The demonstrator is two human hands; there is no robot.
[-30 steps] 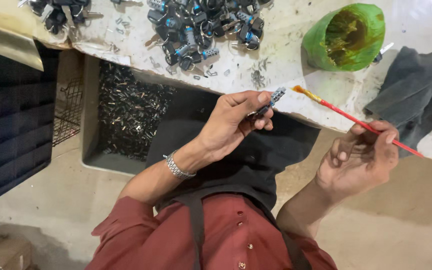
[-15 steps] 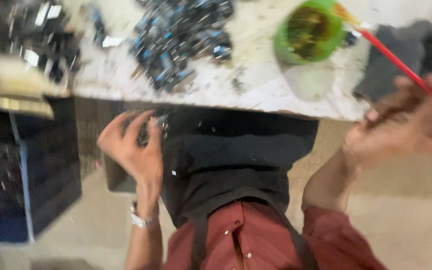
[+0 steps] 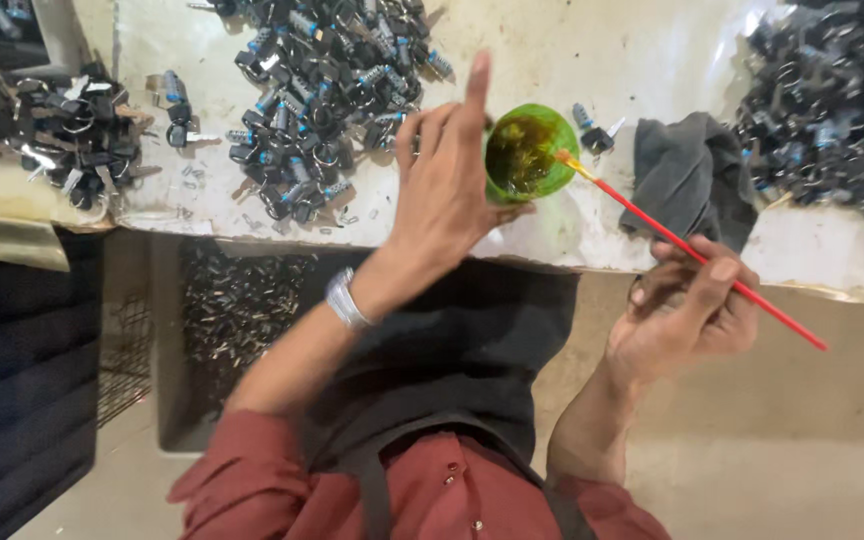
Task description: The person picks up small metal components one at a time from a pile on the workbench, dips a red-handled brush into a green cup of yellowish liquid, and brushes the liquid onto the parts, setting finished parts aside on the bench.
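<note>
My left hand (image 3: 447,180) is raised over the white table (image 3: 552,60) with its fingers apart and nothing in it, right beside a green cup (image 3: 542,170) of dark liquid. My right hand (image 3: 687,315) holds a thin red brush (image 3: 692,255) off the table's front edge. The brush's yellowish tip rests at the cup's rim. A big pile of small black key-like parts (image 3: 332,80) lies just left of my left hand.
More black parts lie in heaps at the far left (image 3: 72,130) and the far right (image 3: 832,100). A grey cloth (image 3: 687,185) lies right of the cup. Below the table stand a box of small metal pieces (image 3: 237,310) and a dark blue crate (image 3: 22,380).
My left hand held a small dark part, dipped toward the box below, and now is up beside the cup, empty. The brush tip has come to the cup's rim.
</note>
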